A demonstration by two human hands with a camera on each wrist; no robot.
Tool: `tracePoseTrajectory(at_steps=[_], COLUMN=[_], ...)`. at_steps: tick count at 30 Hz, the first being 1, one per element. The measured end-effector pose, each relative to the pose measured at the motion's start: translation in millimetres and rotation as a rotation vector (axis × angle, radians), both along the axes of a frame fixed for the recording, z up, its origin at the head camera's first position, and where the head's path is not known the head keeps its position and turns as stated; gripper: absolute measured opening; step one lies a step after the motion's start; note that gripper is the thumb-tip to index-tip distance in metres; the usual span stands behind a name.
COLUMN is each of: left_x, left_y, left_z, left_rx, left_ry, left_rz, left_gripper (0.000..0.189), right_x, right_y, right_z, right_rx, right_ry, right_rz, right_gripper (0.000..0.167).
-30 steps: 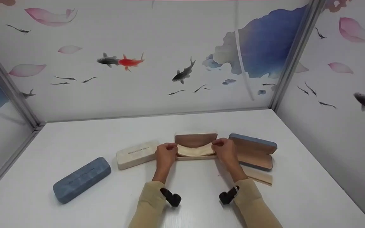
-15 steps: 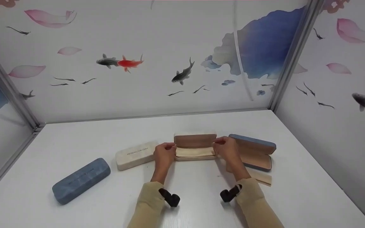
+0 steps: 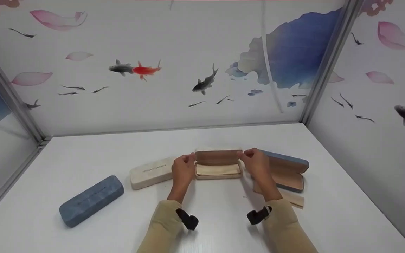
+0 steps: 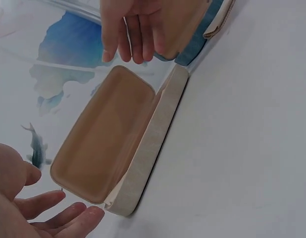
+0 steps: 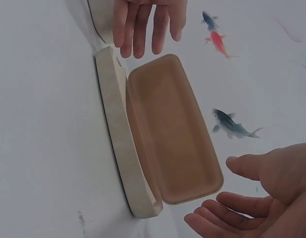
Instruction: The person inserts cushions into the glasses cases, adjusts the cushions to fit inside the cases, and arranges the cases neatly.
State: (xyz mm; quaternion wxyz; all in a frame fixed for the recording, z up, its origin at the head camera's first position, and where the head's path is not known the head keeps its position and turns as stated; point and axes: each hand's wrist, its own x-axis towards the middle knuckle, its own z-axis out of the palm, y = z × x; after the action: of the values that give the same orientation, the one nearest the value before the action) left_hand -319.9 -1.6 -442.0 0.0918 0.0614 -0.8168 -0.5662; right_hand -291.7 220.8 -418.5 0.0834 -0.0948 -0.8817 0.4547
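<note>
A cream glasses case stands open at the middle of the table, its brown-lined lid raised at the back. Inside its base lies a folded cream cleaning cloth, flat and loose. My left hand is at the left end of the lid, fingers relaxed. At the opposite end is my right hand, also with loose fingers. Both wrist views show the fingers spread around the lid's ends, gripping nothing. From these low angles the case wall hides most of the cloth.
Left of the open case lies a closed cream glasses case, and farther left a closed blue case. An open blue case stands on the right, partly behind my right hand. Another folded cloth lies before it.
The cloth, held sagging by both hands a second ago, now lies flat in the case base. My hands have let go and moved up beside the lid, the right one slightly outward.
</note>
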Motion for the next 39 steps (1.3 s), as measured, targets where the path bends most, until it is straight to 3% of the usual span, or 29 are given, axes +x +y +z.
tracePoseTrajectory(at_steps=[5,12,16,24,28,39], left_x=[-0.7,-10.0,-15.0,-18.7,-19.3,-22.1], left_y=[-0.5,-2.8,-2.9,-5.2,-6.6,-5.2], left_z=[4.8,15.0,19.8,24.7,23.5,27.7], left_rx=[-0.024,-0.156,-0.216,-0.133,-0.090,-0.021], left_ry=[-0.079,-0.117,-0.175,-0.301,-0.329,-0.382], left_rz=[-0.062,-0.130,-0.156,-0.229,-0.267,-0.284], left_gripper=[0.051,0.062,0.068,0.076,0.078,0.077], right_x=[-4.0,-18.5,-23.9,-29.1,-33.5,-32.3], right_y=[3,2,1,-2,-6,-5], right_z=[0.6,11.5,17.1,17.2,15.2,15.9], right_rx=[-0.065,-0.173,-0.194,-0.228,-0.220,-0.273], right_ry=[-0.053,-0.179,-0.257,-0.358,-0.365,-0.412], right_rz=[0.022,0.064,0.089,0.156,0.145,0.145], right_gripper=[0.063,0.080,0.084,0.086,0.085,0.097])
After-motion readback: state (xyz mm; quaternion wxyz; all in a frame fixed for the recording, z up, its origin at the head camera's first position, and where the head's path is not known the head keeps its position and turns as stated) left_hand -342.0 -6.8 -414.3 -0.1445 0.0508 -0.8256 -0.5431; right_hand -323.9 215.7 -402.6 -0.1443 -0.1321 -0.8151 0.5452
